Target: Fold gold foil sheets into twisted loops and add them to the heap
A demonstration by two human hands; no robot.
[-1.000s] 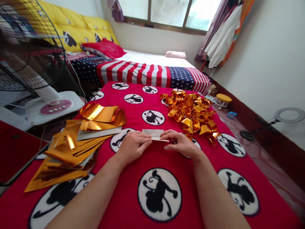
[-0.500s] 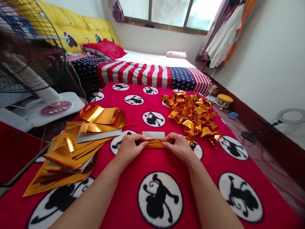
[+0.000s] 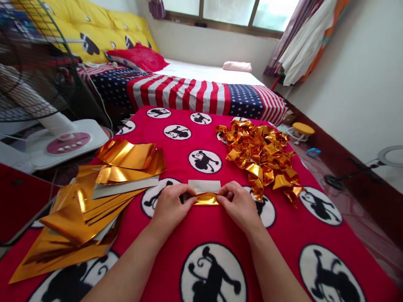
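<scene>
Between my hands lies a sheet of gold foil paper (image 3: 206, 199), its near part folded over with the gold side up and its pale back showing at the far part. My left hand (image 3: 174, 205) pinches the left end of the fold between thumb and fingers. At the right end, my right hand (image 3: 238, 205) pinches it in the same way. A loose stack of flat gold foil sheets (image 3: 126, 155) lies to the left of my left hand. Beyond my right hand is a heap of folded gold foil pieces (image 3: 262, 155).
A red cloth with monkey prints (image 3: 170, 268) covers the table. To the left stands a white fan (image 3: 63, 138). Behind the table is a bed with a striped, starred cover (image 3: 195, 92). A yellow stool (image 3: 302, 128) and a ring light (image 3: 392, 156) stand on the right.
The view has shifted slightly, so most things sit a little differently in the picture. Both hands keep their pinch on the paper, and its gold fold now catches more light.
</scene>
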